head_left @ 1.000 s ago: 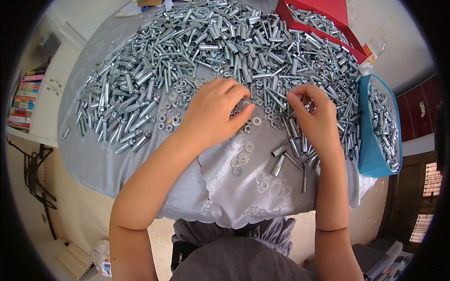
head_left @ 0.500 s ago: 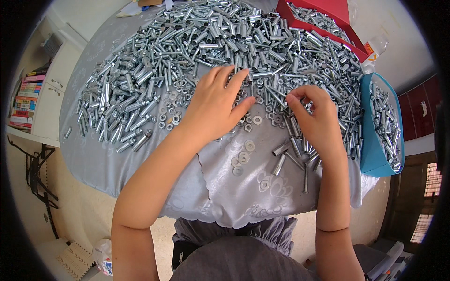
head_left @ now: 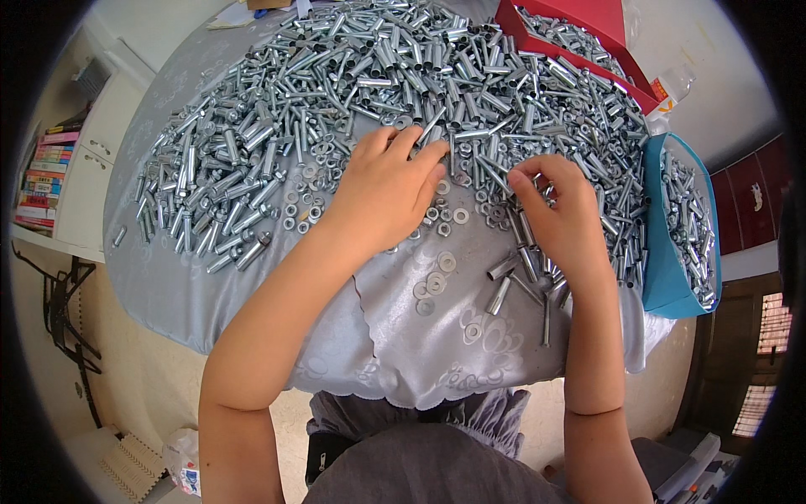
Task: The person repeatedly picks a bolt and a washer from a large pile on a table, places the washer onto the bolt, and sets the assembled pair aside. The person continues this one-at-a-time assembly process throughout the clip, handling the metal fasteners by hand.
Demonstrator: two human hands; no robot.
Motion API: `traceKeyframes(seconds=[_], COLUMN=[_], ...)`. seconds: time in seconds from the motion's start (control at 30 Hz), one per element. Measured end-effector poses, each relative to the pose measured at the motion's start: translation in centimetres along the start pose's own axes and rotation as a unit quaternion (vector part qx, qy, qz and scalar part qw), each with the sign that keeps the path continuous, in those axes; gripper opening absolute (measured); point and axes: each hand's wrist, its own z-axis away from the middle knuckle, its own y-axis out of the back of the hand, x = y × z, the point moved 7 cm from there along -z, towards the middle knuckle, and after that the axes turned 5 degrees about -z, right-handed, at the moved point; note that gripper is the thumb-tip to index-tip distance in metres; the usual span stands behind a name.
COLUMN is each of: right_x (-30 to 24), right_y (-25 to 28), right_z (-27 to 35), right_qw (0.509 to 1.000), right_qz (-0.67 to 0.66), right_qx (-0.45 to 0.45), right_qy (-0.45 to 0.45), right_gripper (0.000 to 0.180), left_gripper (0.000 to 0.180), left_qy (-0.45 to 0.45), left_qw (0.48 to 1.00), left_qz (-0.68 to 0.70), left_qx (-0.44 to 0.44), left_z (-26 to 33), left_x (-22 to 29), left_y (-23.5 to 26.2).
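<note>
My left hand (head_left: 382, 189) is over the near edge of a big heap of metal bolts and sleeves (head_left: 403, 59). Its thumb and fingers are drawn together, and what they hold, if anything, is hidden. A shiny bolt-like piece (head_left: 433, 126) sticks out by its fingertips. To the right, thumb and fingertips of my right hand (head_left: 564, 210) pinch a slim bolt (head_left: 494, 168) that slants up and left. Between the hands lie loose washers and nuts (head_left: 445, 215). Several flat washers (head_left: 436, 283) make a short row nearer me.
A blue box (head_left: 663, 244) of bolts stands at the right edge, and a red box (head_left: 579, 60) of bolts at the far right. Loose sleeves (head_left: 499, 296) lie below my right hand. A grey patterned cloth (head_left: 252, 315) covers the table. Assembled-looking bolts (head_left: 227, 202) pile up at left.
My left hand has drawn back slightly toward me, and its thumb and fingers have closed together. My right hand keeps its pinch with hardly any movement.
</note>
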Motion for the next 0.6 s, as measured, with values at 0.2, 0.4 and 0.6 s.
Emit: traceKeyframes(seconds=[0.2,0.4,0.6], right_x=[-0.1,-0.1,0.0], right_y=[0.0,-0.1,-0.5], right_z=[0.0,0.1,0.3], right_qw=[1.000,1.000,0.997], right_qz=[-0.004,0.004,0.068], right_qx=[-0.005,-0.023,-0.029], right_qy=[-0.006,-0.007,0.030], right_gripper=[0.012,0.012,0.016], left_gripper=[0.017,0.015,0.017], left_qy=[-0.024,0.010,0.032], left_qw=[0.999,0.995,0.989], left_qz=[0.039,0.086,0.120], left_qx=[0.029,0.041,0.086], left_z=[-0.3,-0.4,-0.4], left_x=[-0.6,-0.9,-1.6], left_y=[0.1,0.4,1.7])
